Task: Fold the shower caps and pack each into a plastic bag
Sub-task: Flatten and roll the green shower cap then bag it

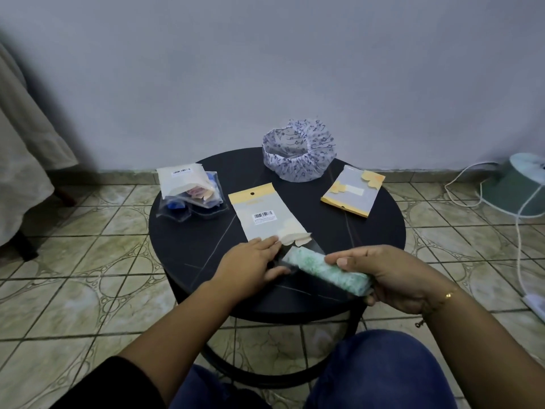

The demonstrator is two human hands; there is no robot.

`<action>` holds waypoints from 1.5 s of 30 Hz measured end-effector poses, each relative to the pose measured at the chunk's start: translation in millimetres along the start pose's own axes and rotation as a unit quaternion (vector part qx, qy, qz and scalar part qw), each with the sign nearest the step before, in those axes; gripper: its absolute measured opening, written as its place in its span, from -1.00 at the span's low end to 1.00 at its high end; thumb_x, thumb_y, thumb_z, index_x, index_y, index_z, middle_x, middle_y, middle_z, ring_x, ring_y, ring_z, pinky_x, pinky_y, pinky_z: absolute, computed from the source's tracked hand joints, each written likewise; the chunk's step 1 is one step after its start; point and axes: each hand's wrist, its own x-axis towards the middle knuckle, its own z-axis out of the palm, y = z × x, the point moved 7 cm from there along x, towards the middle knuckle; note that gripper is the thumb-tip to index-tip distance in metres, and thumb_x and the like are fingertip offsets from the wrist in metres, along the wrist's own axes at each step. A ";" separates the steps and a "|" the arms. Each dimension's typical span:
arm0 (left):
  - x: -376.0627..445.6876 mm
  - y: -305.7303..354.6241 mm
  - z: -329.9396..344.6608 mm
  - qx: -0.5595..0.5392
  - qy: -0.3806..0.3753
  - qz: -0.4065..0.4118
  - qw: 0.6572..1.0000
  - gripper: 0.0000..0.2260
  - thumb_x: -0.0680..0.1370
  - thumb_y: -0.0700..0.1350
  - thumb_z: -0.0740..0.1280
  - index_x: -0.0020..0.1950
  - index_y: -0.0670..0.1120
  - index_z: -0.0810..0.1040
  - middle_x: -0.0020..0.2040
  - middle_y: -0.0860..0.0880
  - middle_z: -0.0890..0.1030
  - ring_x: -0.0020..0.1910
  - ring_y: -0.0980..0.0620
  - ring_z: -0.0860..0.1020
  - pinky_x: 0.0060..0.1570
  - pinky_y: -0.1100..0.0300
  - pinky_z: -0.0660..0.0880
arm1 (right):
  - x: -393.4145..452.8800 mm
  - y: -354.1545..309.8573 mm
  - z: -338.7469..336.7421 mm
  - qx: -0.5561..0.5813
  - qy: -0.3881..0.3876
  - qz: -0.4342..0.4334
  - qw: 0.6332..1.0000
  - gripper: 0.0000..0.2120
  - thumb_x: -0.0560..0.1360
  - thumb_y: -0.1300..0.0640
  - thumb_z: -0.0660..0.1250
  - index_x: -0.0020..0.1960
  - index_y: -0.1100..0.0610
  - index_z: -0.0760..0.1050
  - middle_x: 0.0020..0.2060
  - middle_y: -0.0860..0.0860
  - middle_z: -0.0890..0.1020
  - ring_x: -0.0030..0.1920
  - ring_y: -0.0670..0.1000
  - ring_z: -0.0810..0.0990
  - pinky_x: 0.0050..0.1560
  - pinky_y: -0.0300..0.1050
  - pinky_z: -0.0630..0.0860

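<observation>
My right hand [395, 278] grips a folded green-and-white shower cap [327, 271], rolled into a long bar, just above the near part of the round black table [188, 255]. Its far end points at the open mouth of a plastic bag [262, 214] with a yellow header and a barcode label. My left hand [250, 262] holds that bag's mouth edge, fingers on top and thumb beneath. An unfolded white cap with a blue print [298, 150] stands open at the table's far edge. A second empty bag [352, 193] lies at the right.
At the table's left lies a pile of filled bags [190, 193]. A wall stands close behind the table. On the tiled floor at the right are a pale green fan base [516, 187] and white cables [522, 261]. My knees in blue trousers [368, 370] are under the near edge.
</observation>
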 end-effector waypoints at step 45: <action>-4.4 18.8 -3.9 -0.020 0.149 0.076 0.986 -0.54 0.42 0.18 0.17 0.17 0.01 0.62 0.21 0.10 0.59 0.20 -0.02 0.57 0.01 0.13 0.51 | 88.5 -34.2 37.0 -0.636 0.245 -0.328 0.654 -0.43 0.16 0.13 0.54 0.14 0.03 0.48 0.13 0.13 0.57 0.11 0.16 0.57 0.01 0.05 0.28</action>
